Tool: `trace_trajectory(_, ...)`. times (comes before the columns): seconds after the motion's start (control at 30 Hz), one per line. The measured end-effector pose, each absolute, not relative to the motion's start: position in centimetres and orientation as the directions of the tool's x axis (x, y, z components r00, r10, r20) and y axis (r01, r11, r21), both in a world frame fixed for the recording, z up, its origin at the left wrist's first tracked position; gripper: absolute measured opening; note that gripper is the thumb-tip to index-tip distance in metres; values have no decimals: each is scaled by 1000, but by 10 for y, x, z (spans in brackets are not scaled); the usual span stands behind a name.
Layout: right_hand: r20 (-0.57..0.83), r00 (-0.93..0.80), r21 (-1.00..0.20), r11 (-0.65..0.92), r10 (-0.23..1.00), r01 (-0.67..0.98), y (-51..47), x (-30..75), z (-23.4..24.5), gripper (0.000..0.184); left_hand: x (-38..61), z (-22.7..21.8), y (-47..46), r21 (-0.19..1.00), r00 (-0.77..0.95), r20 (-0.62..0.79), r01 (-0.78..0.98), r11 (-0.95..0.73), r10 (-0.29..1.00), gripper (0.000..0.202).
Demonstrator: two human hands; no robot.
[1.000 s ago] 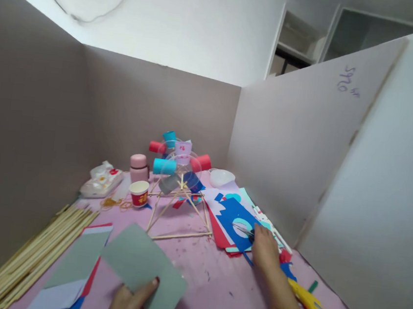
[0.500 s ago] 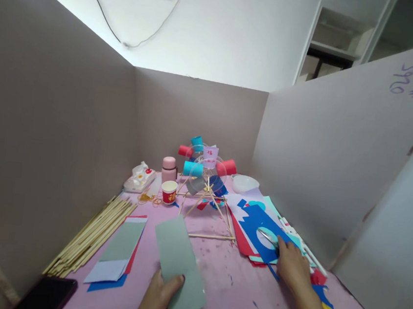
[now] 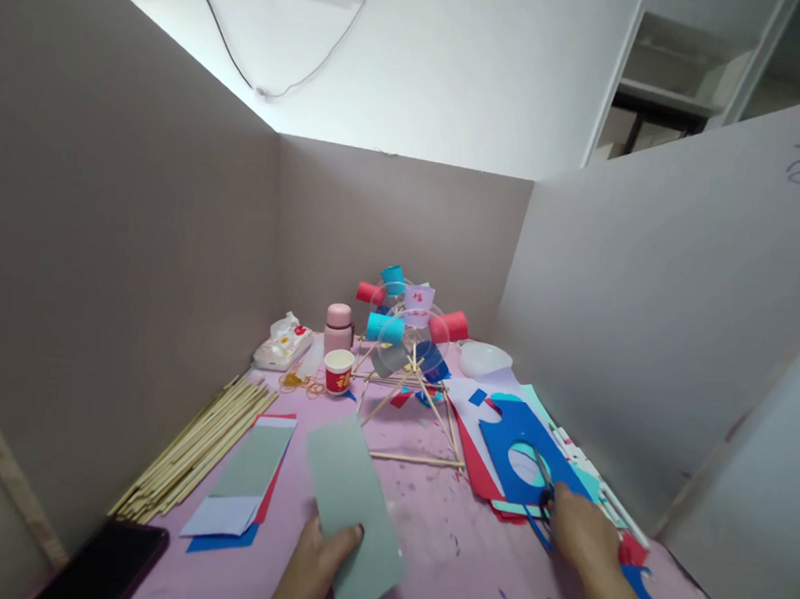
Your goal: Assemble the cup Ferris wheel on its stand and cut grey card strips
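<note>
My left hand [image 3: 313,567] pinches a grey-green rectangle of card [image 3: 354,521], thumb on top, low at the front middle. At the right, my right hand [image 3: 582,530] has its fingers around the dark handles of a pair of scissors [image 3: 542,471]. Their blades point away over a blue sheet [image 3: 510,444] with a round hole cut in it. Farther back stands a stick frame [image 3: 448,419] carrying clear discs with coloured paper cups, like a small Ferris wheel [image 3: 414,334].
Bamboo sticks [image 3: 194,454] lie along the left wall beside a stack of cut card [image 3: 250,465]. A phone [image 3: 104,564] is at the front left. A red paper cup [image 3: 338,372], pink flask [image 3: 338,328], tissue pack [image 3: 285,345] and white bowl [image 3: 484,359] stand at the back.
The scissors have turned and drawn back toward me with my right hand, and the blue sheet has shifted. The card stays in my left hand. The view has shifted slightly.
</note>
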State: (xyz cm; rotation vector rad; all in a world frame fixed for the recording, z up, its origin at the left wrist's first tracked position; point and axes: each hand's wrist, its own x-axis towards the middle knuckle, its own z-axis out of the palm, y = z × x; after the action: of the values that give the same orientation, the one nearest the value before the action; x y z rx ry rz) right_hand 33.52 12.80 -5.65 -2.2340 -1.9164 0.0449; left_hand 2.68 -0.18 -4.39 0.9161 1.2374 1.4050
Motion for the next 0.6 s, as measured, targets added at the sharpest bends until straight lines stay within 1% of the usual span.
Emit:
trace_trajectory(0.1, 138, 219, -310, -168, 966, 936, 130, 341, -50, 34, 26, -44, -1, 979, -207, -72, -204, 29, 976, 22)
trace_trajectory(0.17, 142, 238, -442, -153, 961, 884, 132, 344, -47, 41, 26, -43, -1, 977, -203, -77, -210, 34, 976, 21)
trace_trajectory(0.27, 109, 220, -653, -97, 969, 752, 136, 345, -48, 52, 27, -42, -1, 974, -202, -96, -219, 50, 975, 23)
trace_trajectory(0.33, 85, 206, -751, -74, 975, 656, 139, 343, -51, 53, 27, -40, 0, 975, -224, -114, -212, 66, 968, 24)
trace_trajectory(0.4, 73, 211, -802, -69, 975, 594, 142, 342, -54, 45, 27, -38, 1, 979, -236, -128, -187, 84, 963, 23)
trace_trajectory(0.5, 55, 248, -841, -89, 967, 534, 144, 340, -55, 18, 27, -37, 3, 982, -238, -137, -159, 101, 961, 21)
trace_trajectory(0.6, -14, 251, -907, -118, 968, 403, 140, 336, -52, 11, 26, -41, 7, 979, -275, -164, -161, 123, 947, 22)
